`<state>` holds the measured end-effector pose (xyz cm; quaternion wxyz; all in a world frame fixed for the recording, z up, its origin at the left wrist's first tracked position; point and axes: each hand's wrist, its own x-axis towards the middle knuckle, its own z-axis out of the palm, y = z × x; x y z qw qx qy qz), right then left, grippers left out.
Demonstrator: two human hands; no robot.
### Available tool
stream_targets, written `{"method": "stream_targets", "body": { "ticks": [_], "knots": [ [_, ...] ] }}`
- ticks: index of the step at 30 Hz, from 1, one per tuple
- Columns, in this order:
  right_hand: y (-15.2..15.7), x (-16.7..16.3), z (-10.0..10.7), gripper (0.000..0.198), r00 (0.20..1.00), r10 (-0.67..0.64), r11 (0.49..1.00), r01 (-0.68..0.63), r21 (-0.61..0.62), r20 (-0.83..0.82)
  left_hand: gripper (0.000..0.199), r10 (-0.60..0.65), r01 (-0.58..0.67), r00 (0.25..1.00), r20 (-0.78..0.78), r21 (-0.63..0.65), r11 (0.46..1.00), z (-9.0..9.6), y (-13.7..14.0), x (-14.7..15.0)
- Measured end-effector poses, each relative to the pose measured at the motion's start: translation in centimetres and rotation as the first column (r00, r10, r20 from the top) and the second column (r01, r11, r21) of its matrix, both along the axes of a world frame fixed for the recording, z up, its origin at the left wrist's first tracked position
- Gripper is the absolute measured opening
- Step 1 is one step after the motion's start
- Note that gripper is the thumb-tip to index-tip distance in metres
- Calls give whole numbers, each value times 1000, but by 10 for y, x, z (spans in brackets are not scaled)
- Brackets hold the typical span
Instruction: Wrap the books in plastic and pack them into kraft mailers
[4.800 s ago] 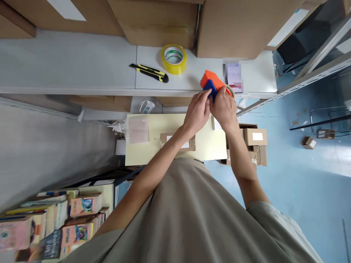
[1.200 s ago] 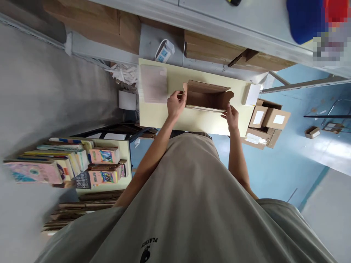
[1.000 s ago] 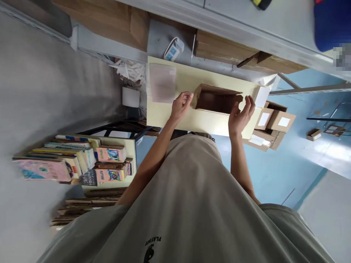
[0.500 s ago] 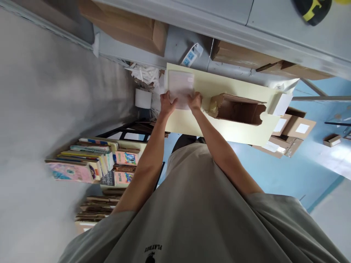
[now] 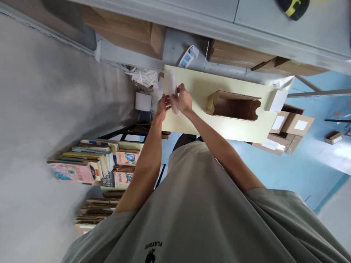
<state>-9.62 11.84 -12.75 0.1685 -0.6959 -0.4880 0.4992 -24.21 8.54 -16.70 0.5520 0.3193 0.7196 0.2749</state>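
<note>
Both long sides of the pale pack (image 5: 172, 81) were being handled, approx. at its lower half, over the L end of the yellow table (image 5: 203, 126). R hand (image 5: 184, 100) seemed to have it pinched betw. thumb & fingers, as far as the blur showed. L hand (image 5: 161, 107) had fingertips at the opp. side, prob. touching; gripping or just steadying, couldn't tell. Pack looked narrow from above; folded, rolled or on edge, unclear.

A light, even pinch w/ both hands seemed best, since the pack looked thin & prob. creased easily. Upper part ran out past the hands, so likely to flop; a hold nearer the middle would've kept it straighter. Worth squaring the edges bef. easing either hand, & keeping fingers flat rather than digging in.

Space mattered too: open cardboard box (image 5: 211, 105) stood R on the same table, well apart from both hands, w/ the white box (image 5: 276, 101) beyond it at the R end. Room on that side was OK; on the L the table edge was close, so a wide swing that way risked dragging the pack off it
</note>
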Motion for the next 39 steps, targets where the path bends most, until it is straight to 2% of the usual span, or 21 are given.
{"method": "stream_targets", "body": {
  "ticks": [2,4,7,9,12,16,20,23,24,26,29,31,33,37,39],
  "knots": [
    [-12,8,36,27,993,94,993,-89,74,-75,75,162,-159,986,50,-64,985,21,-4,-4],
    [-26,29,68,25,967,152,977,-115,179,-207,85,215,-214,974,75,-25,977,48,-7,-10],
    [-47,79,102,46,892,136,962,-16,272,-431,98,63,-74,980,187,49,996,92,-11,-15],
    [-58,113,115,65,853,97,960,56,274,-514,90,5,-28,970,242,93,995,117,-9,-9],
    [-70,158,125,76,852,21,945,154,289,-522,68,-110,73,979,174,203,977,142,2,18],
    [-74,215,124,78,897,-36,919,203,337,-441,58,-281,285,957,-69,387,877,175,22,76],
    [-78,287,114,80,927,-55,933,180,313,-371,45,-377,473,879,-293,420,775,227,32,135],
    [-89,336,104,77,961,-121,964,174,203,-247,37,-494,582,813,-307,418,698,254,36,174],
    [-93,348,100,74,969,-142,968,179,175,-204,33,-522,599,801,-294,412,687,256,37,184],
    [-102,366,92,68,974,-170,969,192,155,-150,27,-546,608,794,-268,381,697,245,40,200],
    [-110,378,81,59,972,-179,967,202,158,-151,20,-528,585,811,-254,318,746,211,42,212],
    [-112,380,74,56,967,-181,966,210,154,-180,20,-525,586,809,-265,294,755,191,39,215],
    [-113,381,69,55,962,-180,966,212,146,-205,21,-568,644,762,-310,277,713,180,35,218],
    [-111,379,64,52,964,-165,972,195,134,-207,22,-673,802,587,-450,210,559,176,27,232],
    [-110,378,64,50,967,-155,972,186,142,-204,24,-693,835,536,-482,181,519,169,25,241]
  ]
}}
